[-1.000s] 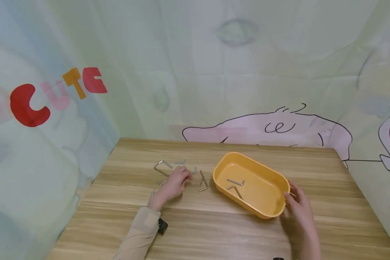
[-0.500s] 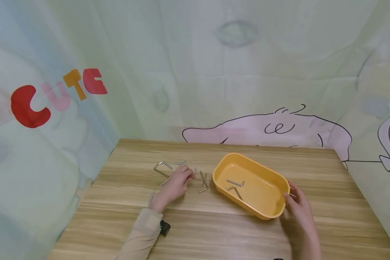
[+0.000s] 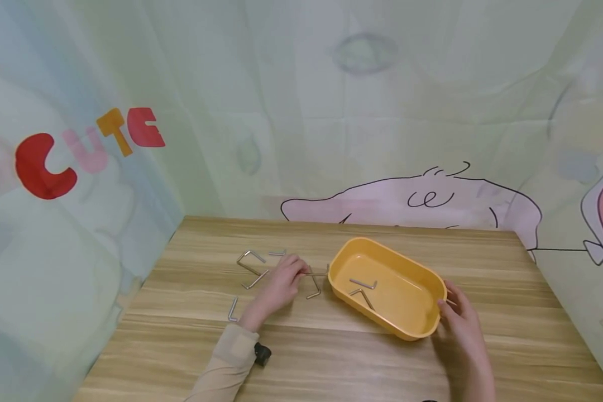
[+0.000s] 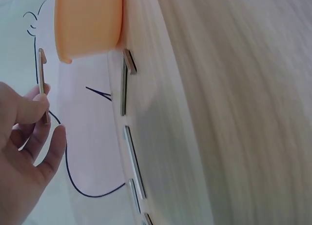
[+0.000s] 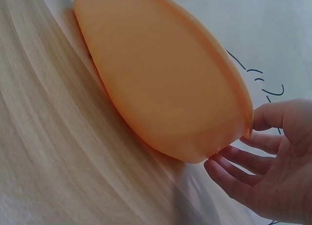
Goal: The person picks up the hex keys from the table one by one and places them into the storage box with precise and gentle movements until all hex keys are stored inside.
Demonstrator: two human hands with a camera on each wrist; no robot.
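My left hand (image 3: pixel 300 272) pinches a thin metal hex key (image 3: pixel 317 273) between thumb and fingers, just left of the orange tray (image 3: pixel 412 304). The left wrist view shows that key (image 4: pixel 43 83) held clear of the table, with the tray's end (image 4: pixel 87 20) beyond it. Two hex keys (image 3: pixel 363 283) lie inside the tray. My right hand (image 3: pixel 446 300) rests with relaxed fingers against the tray's near right end. In the right wrist view the fingertips (image 5: pixel 222 169) touch the tray's outer wall (image 5: pixel 161 83).
Several loose hex keys lie on the wooden table (image 3: pixel 331 352) left of the tray: a large bent one (image 3: pixel 251 262), a small one (image 3: pixel 233 309) near my sleeve, and another (image 3: pixel 314 287) beside the tray. Printed fabric walls enclose the table on three sides.
My left hand has moved right toward the tray with a hex key pinched in it, uncovering the small key near my sleeve. The right hand and tray have stayed put.
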